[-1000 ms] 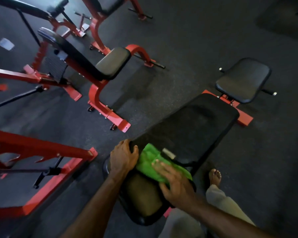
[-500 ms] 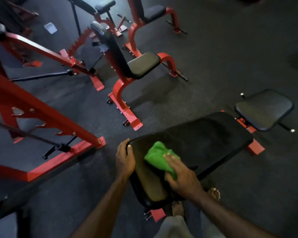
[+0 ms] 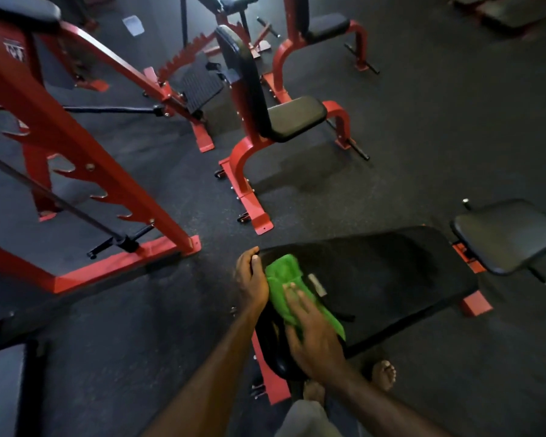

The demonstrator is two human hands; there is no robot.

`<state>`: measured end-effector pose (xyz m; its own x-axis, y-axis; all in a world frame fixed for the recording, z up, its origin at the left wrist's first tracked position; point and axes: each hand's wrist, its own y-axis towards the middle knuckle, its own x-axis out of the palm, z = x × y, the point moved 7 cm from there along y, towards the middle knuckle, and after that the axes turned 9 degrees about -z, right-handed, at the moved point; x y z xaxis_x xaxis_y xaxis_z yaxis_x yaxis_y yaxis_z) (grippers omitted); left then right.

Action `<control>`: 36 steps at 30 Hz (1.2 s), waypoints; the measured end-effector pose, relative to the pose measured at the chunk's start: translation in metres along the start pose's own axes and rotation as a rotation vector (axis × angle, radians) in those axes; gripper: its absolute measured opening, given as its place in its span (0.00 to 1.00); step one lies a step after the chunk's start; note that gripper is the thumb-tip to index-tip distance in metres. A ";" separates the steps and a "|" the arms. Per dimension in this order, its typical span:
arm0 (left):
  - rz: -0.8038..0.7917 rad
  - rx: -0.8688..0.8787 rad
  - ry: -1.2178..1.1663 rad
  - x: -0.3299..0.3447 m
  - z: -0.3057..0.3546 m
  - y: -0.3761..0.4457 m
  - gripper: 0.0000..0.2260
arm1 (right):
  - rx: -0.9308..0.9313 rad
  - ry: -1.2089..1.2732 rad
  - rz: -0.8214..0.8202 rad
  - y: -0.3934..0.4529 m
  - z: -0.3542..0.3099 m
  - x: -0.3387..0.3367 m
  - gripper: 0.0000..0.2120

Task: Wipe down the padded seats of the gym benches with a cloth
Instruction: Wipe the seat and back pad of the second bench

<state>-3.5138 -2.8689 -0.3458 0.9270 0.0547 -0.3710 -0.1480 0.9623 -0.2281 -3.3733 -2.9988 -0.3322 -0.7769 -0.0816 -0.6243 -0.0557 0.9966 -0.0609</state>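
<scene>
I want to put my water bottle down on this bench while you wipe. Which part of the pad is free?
The far half of the long black bench pad, toward the small black seat pad. The near end is crowded: left hand, green cloth, right hand.

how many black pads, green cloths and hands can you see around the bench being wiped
black pads on this bench: 2, the long pad and the small seat pad
green cloth: 1
hands: 2, left, right
total: 5

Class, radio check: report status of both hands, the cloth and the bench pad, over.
Left hand grips the bench pad edge. Right hand presses the green cloth flat on the pad. Nothing in the way.
</scene>
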 end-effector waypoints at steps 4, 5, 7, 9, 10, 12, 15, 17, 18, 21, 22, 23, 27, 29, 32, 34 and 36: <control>0.012 -0.041 -0.026 -0.002 0.001 -0.001 0.11 | -0.170 -0.124 -0.089 0.016 0.016 -0.020 0.34; 0.007 -0.047 -0.015 -0.002 0.005 0.001 0.11 | -0.121 -0.139 -0.063 0.028 0.029 -0.026 0.33; -0.024 -0.059 0.145 0.001 0.013 0.003 0.14 | 0.029 -0.073 0.030 0.050 0.044 -0.027 0.32; -0.043 -0.081 0.332 0.005 0.020 0.002 0.15 | 0.103 -0.025 0.043 0.053 0.035 -0.011 0.32; -0.032 -0.090 0.373 0.005 0.022 0.000 0.15 | 0.058 -0.019 0.009 0.047 0.025 -0.003 0.33; 0.007 -0.094 0.391 0.007 0.023 -0.004 0.13 | -0.100 -0.068 -0.105 0.039 0.017 -0.004 0.34; 0.051 -0.041 0.373 0.007 0.026 -0.010 0.13 | -0.162 -0.190 -0.136 0.064 0.050 -0.029 0.35; 0.034 -0.021 0.463 0.010 0.028 -0.009 0.15 | -0.019 -0.116 -0.013 0.090 0.072 -0.039 0.33; 0.011 0.002 0.557 0.013 0.030 -0.007 0.17 | 0.045 -0.073 0.049 0.095 0.073 -0.036 0.32; -0.145 0.109 0.712 0.029 0.044 0.003 0.24 | 0.008 0.009 0.057 0.086 0.057 -0.019 0.32; -0.206 0.101 0.731 0.035 0.049 0.008 0.26 | -0.059 -0.005 0.017 0.081 0.056 -0.019 0.32; -0.261 0.071 0.757 0.044 0.053 0.016 0.28 | -0.118 -0.027 -0.008 0.085 0.064 -0.027 0.32; -0.410 0.066 0.959 0.087 0.055 0.043 0.22 | 0.034 -0.008 0.139 0.125 0.129 -0.056 0.30; -0.478 0.068 1.004 0.109 0.053 0.054 0.22 | 0.127 0.016 0.195 0.130 0.136 -0.054 0.29; -0.566 0.033 1.067 0.133 0.049 0.066 0.25 | -0.028 0.010 0.141 0.109 0.128 -0.050 0.30; -0.632 0.010 1.098 0.144 0.044 0.069 0.26 | -0.048 -0.014 0.085 0.111 0.151 -0.062 0.30; -0.709 0.005 1.112 0.164 0.039 0.069 0.25 | 0.101 -0.014 0.139 0.122 0.193 -0.082 0.30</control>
<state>-3.3584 -2.7828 -0.3876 0.0260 -0.7027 -0.7110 0.2531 0.6927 -0.6754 -3.1955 -2.8727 -0.4394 -0.7642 0.0562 -0.6426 0.1156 0.9920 -0.0507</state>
